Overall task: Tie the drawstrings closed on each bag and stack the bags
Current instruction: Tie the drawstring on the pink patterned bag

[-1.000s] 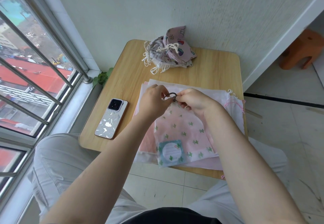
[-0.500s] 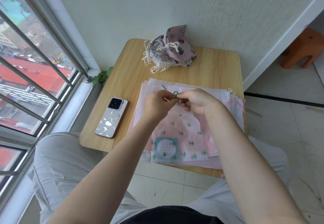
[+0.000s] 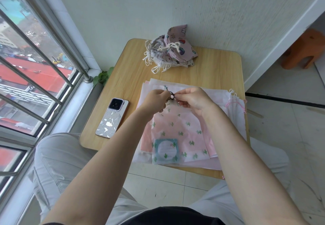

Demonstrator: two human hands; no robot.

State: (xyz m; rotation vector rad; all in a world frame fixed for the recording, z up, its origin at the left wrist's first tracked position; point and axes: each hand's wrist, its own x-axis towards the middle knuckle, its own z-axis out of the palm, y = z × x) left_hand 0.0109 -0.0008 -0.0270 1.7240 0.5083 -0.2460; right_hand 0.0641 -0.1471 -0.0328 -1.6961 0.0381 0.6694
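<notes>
- We have the cactus-print bag (image 3: 177,128) lying flat on top of the pile of untied bags (image 3: 233,105) at the near side of the table (image 3: 214,66).
- Our left hand (image 3: 155,100) and right hand (image 3: 192,99) meet at the bag's gathered mouth, each pinching the dark drawstring (image 3: 172,96) with curled fingertips; a small loop shows between them.
- We judge the knot half formed, so we keep both pinches close to the loop and pull the ends apart evenly, sideways rather than upward, so that the mouth stays gathered.
- We cannot tell which end passes through the loop, so we check this before tightening.
- The thin fabric probably creases easily, so we tighten the knot snugly without tugging hard on the bag.
- Once the knot holds, we carry the bag to the stack of tied bags (image 3: 173,52) at the far edge and lay it squarely on top.
- The phone (image 3: 112,118) lies to the left, well apart from the work.
</notes>
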